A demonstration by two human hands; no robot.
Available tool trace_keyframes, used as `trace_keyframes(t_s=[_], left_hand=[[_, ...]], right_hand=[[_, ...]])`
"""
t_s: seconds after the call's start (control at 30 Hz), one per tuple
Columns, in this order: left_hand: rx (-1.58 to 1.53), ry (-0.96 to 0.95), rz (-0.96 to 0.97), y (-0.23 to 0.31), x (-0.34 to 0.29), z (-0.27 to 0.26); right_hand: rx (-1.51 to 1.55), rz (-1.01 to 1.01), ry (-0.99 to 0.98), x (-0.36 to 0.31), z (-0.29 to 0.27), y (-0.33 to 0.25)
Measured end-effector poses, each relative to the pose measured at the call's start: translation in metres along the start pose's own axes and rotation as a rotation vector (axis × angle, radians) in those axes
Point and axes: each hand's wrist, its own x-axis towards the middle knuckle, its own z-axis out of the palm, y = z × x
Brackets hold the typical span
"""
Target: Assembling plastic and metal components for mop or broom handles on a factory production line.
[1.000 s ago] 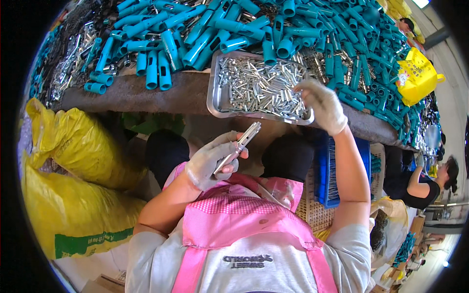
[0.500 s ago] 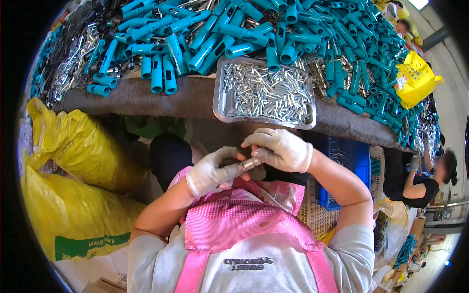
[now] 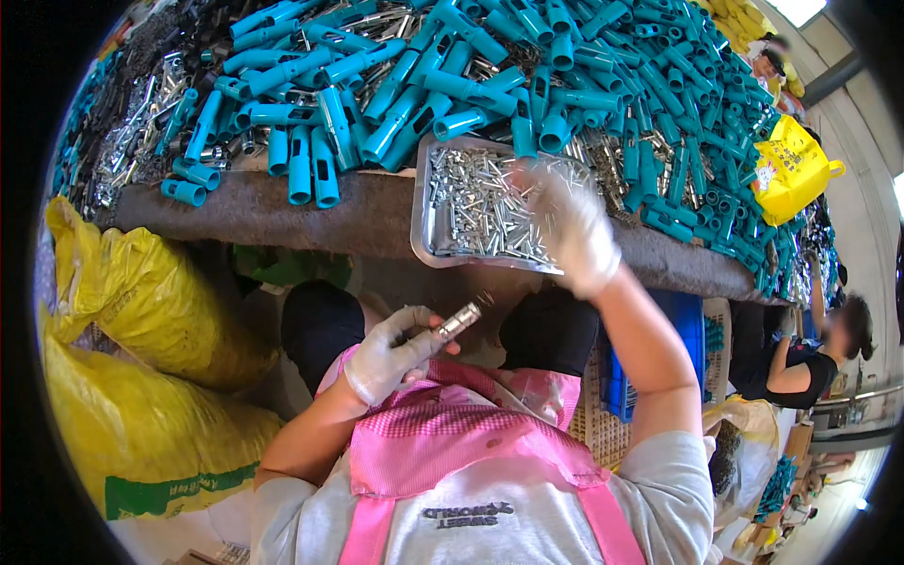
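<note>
My left hand (image 3: pixel 395 356), in a whitish glove with bare fingertips, is closed around a short silver metal cylinder (image 3: pixel 459 322). A thin coiled piece, perhaps a spring, sticks out of the cylinder's far end. My right hand (image 3: pixel 576 231), gloved the same way, is over the right side of a metal tray (image 3: pixel 424 212). Motion smears its fingers, so whether they hold anything is hidden. Small silver pins (image 3: pixel 485 212) and other little metal parts fill the tray, which sits at the table's near edge.
Teal slotted tubes (image 3: pixel 367 61) lie heaped across the table, with loose metal parts at its left. A yellow bag (image 3: pixel 796 169) stands at the right. Yellow sacks (image 3: pixel 155 414) fill the lower left. A blue crate (image 3: pixel 692 330) is beside my right arm; a co-worker (image 3: pixel 810 363) is further right.
My right hand has left the cylinder and moved forward and right to the tray. My left hand keeps the cylinder, slightly lower and further left.
</note>
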Motion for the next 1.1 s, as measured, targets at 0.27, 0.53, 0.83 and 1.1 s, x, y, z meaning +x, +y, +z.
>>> trace_keyframes(t_s=[0.27,0.53,0.83,1.1], left_hand=[[-0.143,0.019,0.085,0.01,0.001,0.011],[-0.069,-0.028,-0.003,0.02,-0.003,0.005],[0.237,-0.16,-0.045,0.018,-0.007,0.015],[0.115,-0.264,-0.186,0.009,-0.006,-0.001]], right_hand=[[-0.403,-0.136,0.083,0.066,-0.042,0.092],[-0.581,-0.288,-0.246,-0.017,-0.037,-0.025],[-0.56,-0.44,-0.215,-0.061,-0.021,-0.071],[0.158,0.057,-0.344,-0.062,-0.023,-0.062]])
